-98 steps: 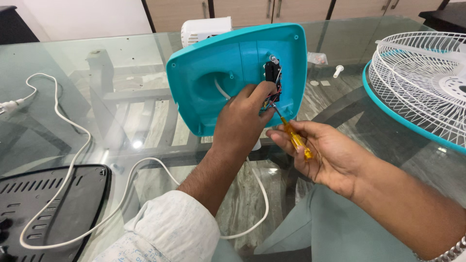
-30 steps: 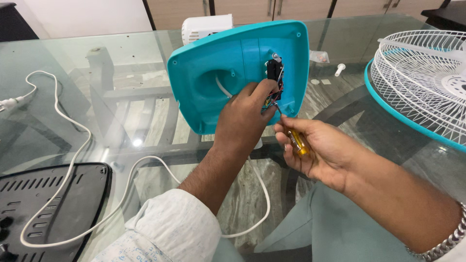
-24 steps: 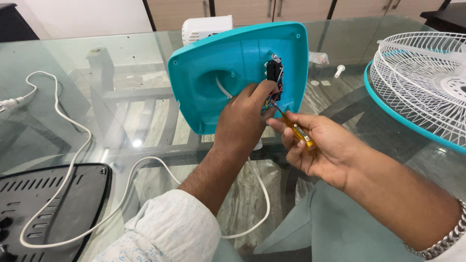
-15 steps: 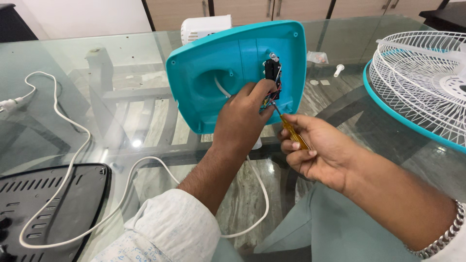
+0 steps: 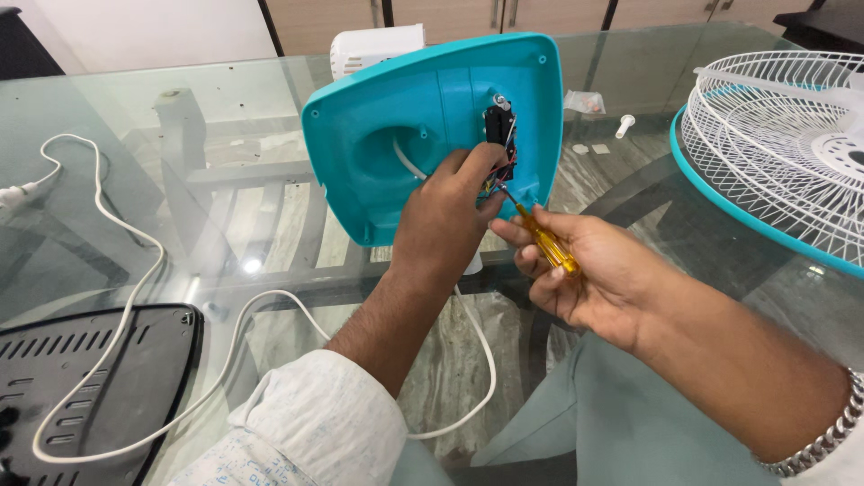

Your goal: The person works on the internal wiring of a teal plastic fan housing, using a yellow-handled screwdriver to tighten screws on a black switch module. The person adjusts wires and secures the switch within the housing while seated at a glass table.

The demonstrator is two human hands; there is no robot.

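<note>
Only one package seen: small clear plastic bag (image 5: 586, 101), lying flat on glass table (image 5: 135, 117) at far side, just right of turquoise fan base (image 5: 432, 117). Held perhaps some small reddish parts, too tiny to tell. No labels, signs or screens.

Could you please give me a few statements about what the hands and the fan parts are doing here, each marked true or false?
1. The right hand holds a yellow-handled screwdriver. True.
2. The left hand rests flat on the glass table. False: it grips the turquoise fan base, held tilted up on edge.
3. The screwdriver tip points at the dark wired part inside the base. True.
4. The white wire fan guard lies at the left edge of the table. False: it lies at the right.
5. A white cord runs across the table past a black vented panel. True.
</note>
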